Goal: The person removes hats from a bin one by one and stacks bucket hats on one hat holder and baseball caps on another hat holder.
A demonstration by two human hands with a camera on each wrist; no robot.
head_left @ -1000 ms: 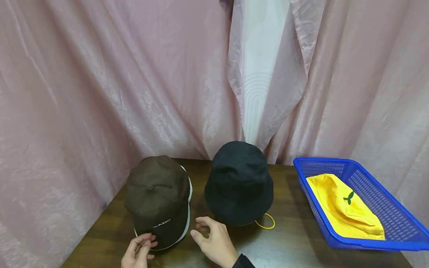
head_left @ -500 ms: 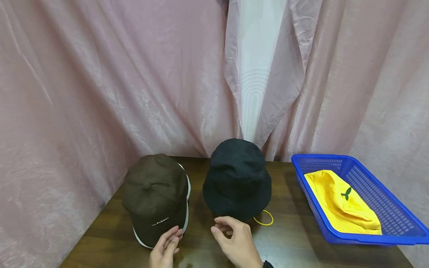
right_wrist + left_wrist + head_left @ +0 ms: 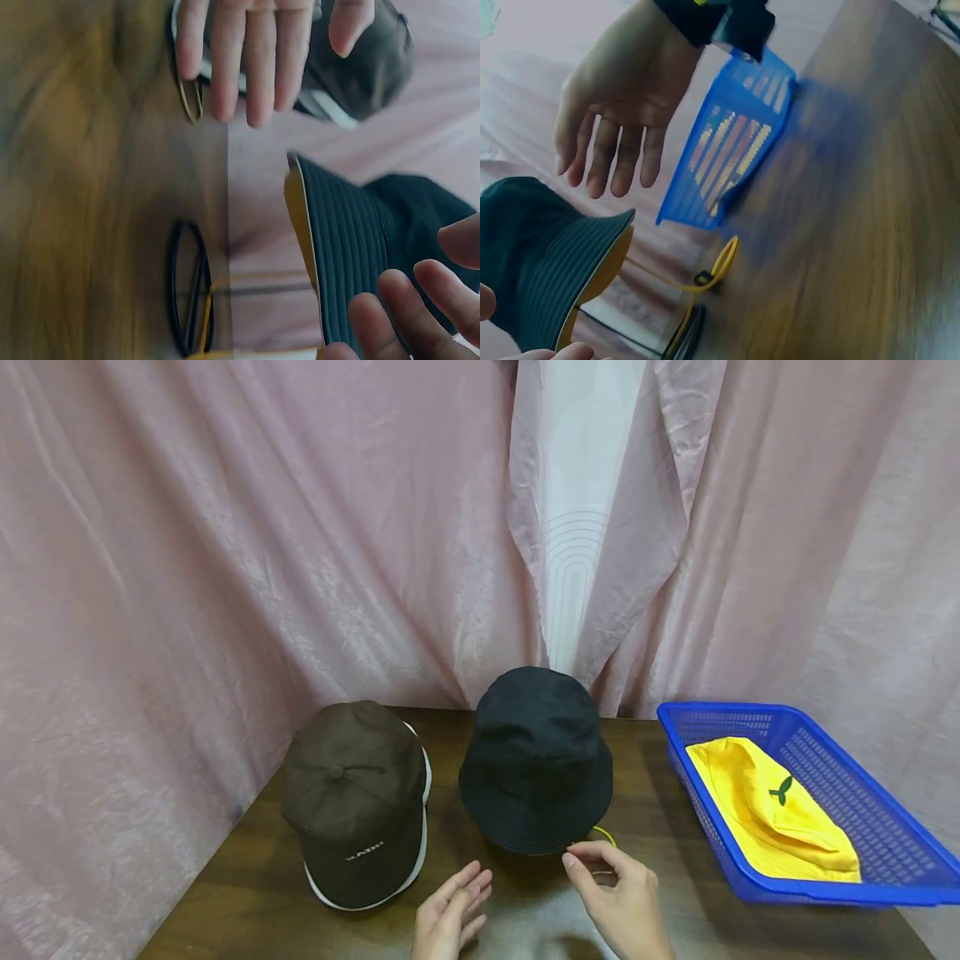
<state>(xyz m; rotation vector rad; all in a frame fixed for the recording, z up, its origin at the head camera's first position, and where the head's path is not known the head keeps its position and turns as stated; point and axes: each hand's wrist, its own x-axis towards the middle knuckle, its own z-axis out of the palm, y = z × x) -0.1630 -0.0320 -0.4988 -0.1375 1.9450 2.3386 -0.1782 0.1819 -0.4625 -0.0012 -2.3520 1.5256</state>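
Observation:
A black bucket hat (image 3: 534, 760) with a yellow lining sits mid-table, and a yellow cord (image 3: 603, 835) loops out from under its near brim. My right hand (image 3: 600, 872) hovers at that brim beside the cord, its fingers relaxed and holding nothing; in the left wrist view the same hand (image 3: 615, 112) spreads above the hat (image 3: 532, 247). My left hand (image 3: 457, 902) lies open in front of the hat, fingers straight, between it and the brown cap (image 3: 356, 802). In the right wrist view the left hand (image 3: 255, 52) shows straight fingers near the brown cap (image 3: 367, 67).
A blue mesh basket (image 3: 862, 881) stands at the right of the dark wooden table (image 3: 247, 877) with a yellow hat (image 3: 765, 810) inside. Pink curtains (image 3: 225, 568) hang close behind and to both sides.
Both hands have moved right, away from the brown cap. The right hand has gone from the gap between the hats to the black hat's brim by the yellow cord.

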